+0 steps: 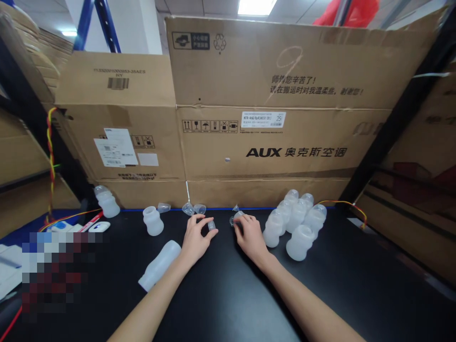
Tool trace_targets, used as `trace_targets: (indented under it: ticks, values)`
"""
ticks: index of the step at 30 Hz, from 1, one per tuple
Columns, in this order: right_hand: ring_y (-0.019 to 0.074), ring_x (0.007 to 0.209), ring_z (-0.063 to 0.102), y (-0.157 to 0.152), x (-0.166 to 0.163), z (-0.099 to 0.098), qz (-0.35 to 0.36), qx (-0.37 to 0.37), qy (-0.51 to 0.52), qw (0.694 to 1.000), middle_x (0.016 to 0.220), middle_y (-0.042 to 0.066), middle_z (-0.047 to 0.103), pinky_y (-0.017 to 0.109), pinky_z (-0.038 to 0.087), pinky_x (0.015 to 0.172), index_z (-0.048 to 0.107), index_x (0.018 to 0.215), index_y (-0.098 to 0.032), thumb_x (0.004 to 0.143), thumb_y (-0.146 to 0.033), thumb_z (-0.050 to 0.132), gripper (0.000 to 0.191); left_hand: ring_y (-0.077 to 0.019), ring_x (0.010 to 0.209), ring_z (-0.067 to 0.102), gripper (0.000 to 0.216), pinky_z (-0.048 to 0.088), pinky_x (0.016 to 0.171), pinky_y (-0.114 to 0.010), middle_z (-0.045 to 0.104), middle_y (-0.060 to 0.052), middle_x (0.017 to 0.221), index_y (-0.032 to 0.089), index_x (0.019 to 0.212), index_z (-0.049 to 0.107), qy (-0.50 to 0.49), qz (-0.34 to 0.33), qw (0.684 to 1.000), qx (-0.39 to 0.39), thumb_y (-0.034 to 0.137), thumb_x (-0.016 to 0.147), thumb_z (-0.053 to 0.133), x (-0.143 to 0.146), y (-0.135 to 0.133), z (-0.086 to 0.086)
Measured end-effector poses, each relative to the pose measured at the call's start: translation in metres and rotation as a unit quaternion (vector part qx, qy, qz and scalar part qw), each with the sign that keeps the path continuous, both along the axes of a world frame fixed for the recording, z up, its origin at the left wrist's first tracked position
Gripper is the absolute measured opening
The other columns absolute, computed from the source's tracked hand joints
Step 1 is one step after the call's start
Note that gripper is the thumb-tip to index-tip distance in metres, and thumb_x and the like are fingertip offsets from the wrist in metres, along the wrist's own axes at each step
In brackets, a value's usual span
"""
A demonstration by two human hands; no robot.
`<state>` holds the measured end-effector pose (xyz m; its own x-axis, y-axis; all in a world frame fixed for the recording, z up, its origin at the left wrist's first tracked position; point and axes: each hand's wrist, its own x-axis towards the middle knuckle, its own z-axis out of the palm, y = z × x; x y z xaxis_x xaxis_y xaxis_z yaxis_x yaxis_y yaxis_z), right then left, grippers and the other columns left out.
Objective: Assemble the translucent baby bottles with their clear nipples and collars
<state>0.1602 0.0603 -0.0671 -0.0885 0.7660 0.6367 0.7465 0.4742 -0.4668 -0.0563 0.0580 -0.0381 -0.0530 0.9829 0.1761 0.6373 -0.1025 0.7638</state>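
Note:
My left hand [197,237] pinches a small clear plastic cap [212,225] between thumb and forefinger. Just across from it, my right hand [250,235] has its fingers closed around another clear plastic cap [238,215], partly hidden by the fingertips. Left of my left hand, an uncapped frosted bottle [153,222] stands upright, and a longer frosted bottle [162,265] lies on its side by the wrist. Loose clear caps [188,209] rest along the back edge. To the right of my right hand stands a cluster of frosted bottles [296,213], several with clear caps on.
A black tabletop [228,294] carries everything, backed by tall cardboard [213,156]. A capped bottle [107,203] stands at the back left, near a white computer mouse [99,227] and a red-and-white pen [91,222]. Red and yellow wires [52,152] run along the left post.

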Motion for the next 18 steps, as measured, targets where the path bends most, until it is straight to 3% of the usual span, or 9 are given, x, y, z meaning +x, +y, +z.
trace_targets:
  ticks: [3, 7, 9, 12, 14, 16, 18]
  values:
    - [0.0189, 0.104, 0.050, -0.008, -0.004, 0.006, 0.039, 0.029, 0.031, 0.998, 0.102, 0.000, 0.063, 0.036, 0.035, 0.092, 0.062, 0.098, -0.019, 0.092, -0.020, 0.058, 0.008, -0.0052, 0.134, 0.049, 0.036, 0.035, 0.133, -0.039, 0.054, 0.016, 0.136, 0.046, 0.114, 0.060, -0.022, -0.044, 0.999, -0.022, 0.053, 0.078, 0.061, 0.000, -0.002, -0.002]
    - [0.0153, 0.099, 0.051, -0.017, -0.012, 0.010, 0.097, 0.057, 0.062, 0.992, 0.095, -0.004, 0.063, 0.034, 0.035, 0.090, 0.061, 0.095, -0.020, 0.089, -0.017, 0.059, 0.007, -0.0076, 0.126, 0.055, 0.039, 0.041, 0.127, -0.039, 0.059, 0.015, 0.131, 0.044, 0.115, 0.059, -0.002, -0.074, 0.996, -0.047, 0.057, 0.078, 0.060, 0.005, -0.009, 0.004]
    - [0.0161, 0.094, 0.050, -0.019, -0.016, 0.010, 0.102, 0.064, 0.075, 0.990, 0.094, 0.000, 0.060, 0.033, 0.036, 0.086, 0.057, 0.093, -0.017, 0.087, -0.016, 0.058, 0.007, -0.0057, 0.125, 0.055, 0.037, 0.042, 0.125, -0.036, 0.059, 0.016, 0.130, 0.045, 0.114, 0.059, 0.015, -0.087, 0.995, -0.041, 0.056, 0.078, 0.059, 0.006, -0.012, 0.008]
    - [0.0214, 0.102, 0.046, -0.020, -0.017, 0.010, 0.066, 0.055, 0.066, 0.994, 0.116, 0.010, 0.053, 0.036, 0.037, 0.089, 0.054, 0.117, -0.014, 0.080, -0.020, 0.063, 0.038, -0.0035, 0.123, 0.055, 0.034, 0.042, 0.123, -0.032, 0.058, 0.016, 0.130, 0.048, 0.114, 0.059, 0.033, -0.103, 0.993, -0.040, 0.052, 0.081, 0.057, 0.007, -0.016, 0.012]
    - [0.0229, 0.107, 0.046, -0.021, -0.016, 0.011, 0.089, 0.010, 0.023, 0.996, 0.128, 0.010, 0.049, 0.038, 0.037, 0.092, 0.049, 0.136, -0.019, 0.081, -0.024, 0.064, 0.058, -0.0025, 0.125, 0.053, 0.034, 0.040, 0.124, -0.030, 0.056, 0.015, 0.133, 0.048, 0.116, 0.058, 0.039, -0.111, 0.992, -0.045, 0.046, 0.082, 0.054, 0.007, -0.016, 0.013]
    - [0.0204, 0.103, 0.049, -0.022, -0.015, 0.012, 0.129, -0.027, -0.013, 0.991, 0.125, 0.004, 0.055, 0.037, 0.038, 0.091, 0.057, 0.133, -0.026, 0.089, -0.024, 0.059, 0.044, -0.0017, 0.126, 0.053, 0.035, 0.040, 0.122, -0.028, 0.056, 0.015, 0.134, 0.047, 0.117, 0.058, 0.041, -0.115, 0.991, -0.047, 0.046, 0.083, 0.054, 0.007, -0.015, 0.012]
    - [0.0179, 0.100, 0.053, -0.022, -0.015, 0.013, 0.140, -0.021, 0.009, 0.990, 0.114, 0.001, 0.061, 0.038, 0.039, 0.094, 0.068, 0.115, -0.024, 0.095, -0.023, 0.053, 0.025, 0.0000, 0.123, 0.054, 0.034, 0.042, 0.119, -0.023, 0.057, 0.015, 0.131, 0.047, 0.116, 0.059, 0.040, -0.115, 0.992, -0.043, 0.053, 0.083, 0.055, 0.007, -0.014, 0.010]
